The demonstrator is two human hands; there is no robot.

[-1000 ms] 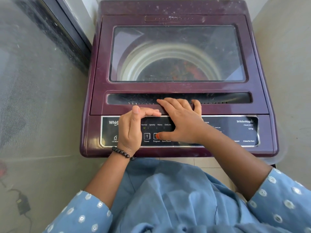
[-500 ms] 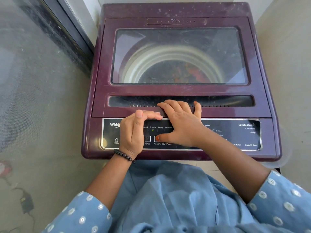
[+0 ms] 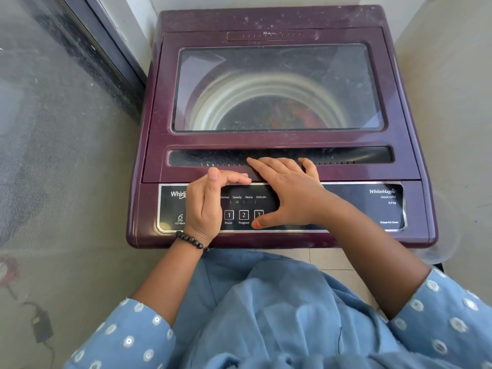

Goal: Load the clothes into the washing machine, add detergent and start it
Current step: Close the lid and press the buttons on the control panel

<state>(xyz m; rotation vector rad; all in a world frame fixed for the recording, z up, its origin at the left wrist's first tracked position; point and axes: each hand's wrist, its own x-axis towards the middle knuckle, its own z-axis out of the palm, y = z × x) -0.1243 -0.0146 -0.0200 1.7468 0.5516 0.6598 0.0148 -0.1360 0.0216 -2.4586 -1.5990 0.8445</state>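
Observation:
A maroon top-loading washing machine (image 3: 149, 166) stands before me with its glass lid (image 3: 277, 86) down. Dark and orange clothes (image 3: 292, 115) show through the glass at the bottom of the drum. On the black control panel (image 3: 354, 206) a green light glows under "Speedy". My right hand (image 3: 287, 193) lies flat with fingers spread over the lid's front edge, its thumb tip on the panel just below button 3. My left hand (image 3: 205, 206) rests on the panel's left part, fingers bent loosely, holding nothing, with a bead bracelet on the wrist.
A dark-framed mesh door (image 3: 53, 129) runs along the left of the machine. A small black adapter with a cable (image 3: 41, 326) lies on the floor at lower left. Pale wall and floor lie to the right. My blue garment (image 3: 266, 315) fills the foreground.
My right thumb has slid right from the Program button to below button 3. The indicator light went from "Normal" to "Speedy". My left hand has barely moved.

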